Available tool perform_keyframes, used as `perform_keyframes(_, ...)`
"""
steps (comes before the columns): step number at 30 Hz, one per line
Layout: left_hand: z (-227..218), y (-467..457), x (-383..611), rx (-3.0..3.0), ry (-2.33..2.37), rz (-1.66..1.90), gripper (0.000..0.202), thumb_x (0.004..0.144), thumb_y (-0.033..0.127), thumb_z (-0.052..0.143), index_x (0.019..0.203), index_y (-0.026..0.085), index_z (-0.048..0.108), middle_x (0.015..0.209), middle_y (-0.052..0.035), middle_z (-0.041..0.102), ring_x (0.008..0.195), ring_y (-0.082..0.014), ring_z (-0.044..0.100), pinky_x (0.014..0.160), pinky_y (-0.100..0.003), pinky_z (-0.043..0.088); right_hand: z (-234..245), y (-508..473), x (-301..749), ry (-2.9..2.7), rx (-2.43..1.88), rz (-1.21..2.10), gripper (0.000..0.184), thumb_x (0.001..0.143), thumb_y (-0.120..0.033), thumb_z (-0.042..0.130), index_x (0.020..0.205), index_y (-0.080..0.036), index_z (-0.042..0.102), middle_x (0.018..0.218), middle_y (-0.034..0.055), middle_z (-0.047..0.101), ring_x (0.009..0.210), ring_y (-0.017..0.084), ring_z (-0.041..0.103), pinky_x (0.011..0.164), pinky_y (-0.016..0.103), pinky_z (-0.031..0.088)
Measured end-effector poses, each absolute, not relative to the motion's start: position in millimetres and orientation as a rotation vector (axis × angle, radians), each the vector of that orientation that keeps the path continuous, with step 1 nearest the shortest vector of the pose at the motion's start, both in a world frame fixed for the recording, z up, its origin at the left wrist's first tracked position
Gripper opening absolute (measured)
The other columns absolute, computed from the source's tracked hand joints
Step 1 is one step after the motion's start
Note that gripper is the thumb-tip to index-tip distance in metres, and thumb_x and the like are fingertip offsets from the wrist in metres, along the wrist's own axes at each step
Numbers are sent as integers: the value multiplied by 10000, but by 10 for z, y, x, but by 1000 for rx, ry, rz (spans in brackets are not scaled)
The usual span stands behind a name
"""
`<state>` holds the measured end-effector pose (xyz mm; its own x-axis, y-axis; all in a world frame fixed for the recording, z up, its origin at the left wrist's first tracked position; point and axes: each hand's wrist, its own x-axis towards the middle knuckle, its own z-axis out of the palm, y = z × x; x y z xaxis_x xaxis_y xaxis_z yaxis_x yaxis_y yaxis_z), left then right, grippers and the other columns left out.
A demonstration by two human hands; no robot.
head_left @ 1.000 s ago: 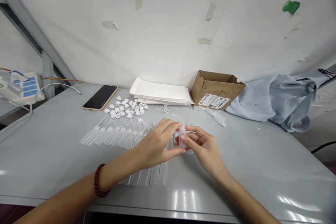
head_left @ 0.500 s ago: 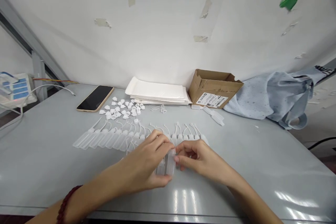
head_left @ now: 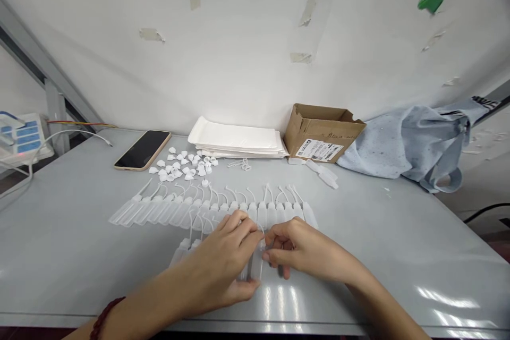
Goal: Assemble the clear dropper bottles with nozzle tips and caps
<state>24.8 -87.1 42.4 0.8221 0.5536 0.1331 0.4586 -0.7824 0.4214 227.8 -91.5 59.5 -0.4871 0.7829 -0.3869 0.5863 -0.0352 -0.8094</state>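
Observation:
A small translucent plastic bottle (head_left: pixel 257 265) stands between my hands near the middle of the table. My left hand (head_left: pixel 227 255) grips it, fingers at the top and thumb at the base. My right hand (head_left: pixel 298 247) is closed, thumb and index fingertips against the bottle's right edge near its neck; its other fingers curl in. Beneath my left hand are more bottles of a front row, partly hidden, with two bottles (head_left: pixel 185 247) showing at its left end. Behind runs a long row of similar bottles (head_left: pixel 191 211) with thin white tails at their tops.
White caps (head_left: pixel 187 164) lie in a loose pile beside a phone (head_left: pixel 143 150). At the back are a stack of white sheets (head_left: pixel 239 138), thin white strips (head_left: pixel 240 164), a cardboard box (head_left: pixel 322 133), a clear plastic piece (head_left: pixel 322 172) and light blue cloth (head_left: pixel 398 143).
Both hands have come slightly towards me with the bottle, keeping hold of it. More of the back row and the front row's left end now shows. The view has shifted a little.

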Motion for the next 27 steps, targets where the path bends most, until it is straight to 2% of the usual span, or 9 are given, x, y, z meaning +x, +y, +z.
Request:
perform_keyframes(14,413,-893,197,2593,910,368,331,693,230,679,999,162,571,956,-67,500,907,-247,386,784,-405,396,554,-908,2209,-1976,-1466,1600,132,813,-292,581,791,-163,598,567,-35,593,507,113,608,540,196,434)
perform_keyframes(20,432,-914,193,2565,970,315,266,717,265,644,960,178,581,943,-61,503,910,-255,393,792,-430,359,554,-920,2191,-1971,-1477,1594,96,809,-259,585,799,-163,588,543,-42,582,493,108,598,543,195,435)
perform_keyframes(27,432,-913,174,2580,971,292,284,737,301,626,995,193,581,940,-60,509,916,-260,397,800,-433,342,531,-916,2178,-1964,-1494,1623,56,789,-218,591,799,-164,578,579,-42,599,458,91,578,528,192,433)
